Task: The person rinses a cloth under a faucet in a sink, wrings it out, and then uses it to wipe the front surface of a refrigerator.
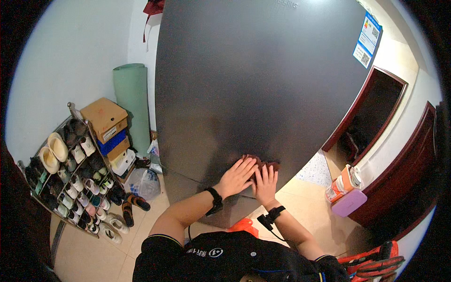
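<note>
A tall dark grey refrigerator (243,88) with a smooth side or door panel fills the middle of the view. Against its lower part, my left hand (239,178) lies flat with the fingers over a dark brown cloth (251,157). Beside it, my right hand (266,181) presses the cloth's right part (273,165) to the same surface, fingers slightly spread. The two hands nearly touch at the thumbs. Much of the cloth is hidden under them. Below the hands a seam (190,179) crosses the refrigerator.
On the left, a shoe rack (72,176) full of shoes stands by stacked boxes (105,116) and a rolled green mat (132,105). Brown slippers (132,208) lie on the tiles. To the right are a bucket (340,188), a purple box (348,203) and a red-and-black object (377,262).
</note>
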A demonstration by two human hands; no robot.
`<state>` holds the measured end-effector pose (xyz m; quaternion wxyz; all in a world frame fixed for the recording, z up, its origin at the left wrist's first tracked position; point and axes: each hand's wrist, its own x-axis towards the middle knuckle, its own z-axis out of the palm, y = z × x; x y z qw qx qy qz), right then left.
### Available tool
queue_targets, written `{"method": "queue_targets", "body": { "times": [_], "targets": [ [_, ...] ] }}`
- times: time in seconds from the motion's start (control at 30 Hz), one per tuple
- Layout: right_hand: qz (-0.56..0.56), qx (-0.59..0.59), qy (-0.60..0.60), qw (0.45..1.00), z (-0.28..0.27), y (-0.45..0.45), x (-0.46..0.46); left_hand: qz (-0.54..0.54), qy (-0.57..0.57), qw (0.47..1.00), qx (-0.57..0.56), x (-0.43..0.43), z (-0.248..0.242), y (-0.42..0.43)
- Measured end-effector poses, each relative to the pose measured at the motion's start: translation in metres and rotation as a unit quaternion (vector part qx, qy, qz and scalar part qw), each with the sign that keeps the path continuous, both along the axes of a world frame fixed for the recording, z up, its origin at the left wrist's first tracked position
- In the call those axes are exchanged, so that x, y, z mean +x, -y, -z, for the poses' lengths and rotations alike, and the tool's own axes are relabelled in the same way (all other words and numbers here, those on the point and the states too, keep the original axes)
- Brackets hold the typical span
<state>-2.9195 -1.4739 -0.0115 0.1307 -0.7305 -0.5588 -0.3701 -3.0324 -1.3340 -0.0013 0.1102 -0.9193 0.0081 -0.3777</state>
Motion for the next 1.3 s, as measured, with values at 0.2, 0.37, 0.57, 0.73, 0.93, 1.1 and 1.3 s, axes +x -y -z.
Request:
{"method": "queue_targets", "body": {
  "times": [0.2,0.37,0.57,0.73,0.93,1.1,1.3],
  "targets": [
    [0.004,0.1,0.033,0.994,-0.073,-0.031,-0.01,0.015,0.093,0.995,-0.019,0.001,-0.08,-0.011],
    [0.015,0.202,0.131,0.97,-0.181,-0.067,-0.028,0.071,0.217,0.973,-0.029,-0.009,-0.182,-0.042],
    [0.02,0.23,0.159,0.96,-0.211,-0.108,-0.055,0.062,0.238,0.969,-0.027,-0.032,-0.209,-0.081],
    [0.009,0.153,0.136,0.979,-0.155,-0.123,-0.065,0.053,0.218,0.972,-0.073,-0.048,-0.146,-0.102],
    [-0.021,-0.029,0.068,0.997,-0.031,-0.123,-0.082,0.021,0.101,0.989,-0.11,-0.08,-0.011,-0.119],
    [-0.021,-0.075,0.036,0.996,-0.018,-0.129,-0.107,-0.025,0.009,0.993,-0.116,-0.093,0.025,-0.127],
    [0.008,0.026,0.021,0.999,-0.081,-0.151,-0.114,0.038,0.101,0.983,-0.147,-0.088,-0.06,-0.133]
  ]
}}
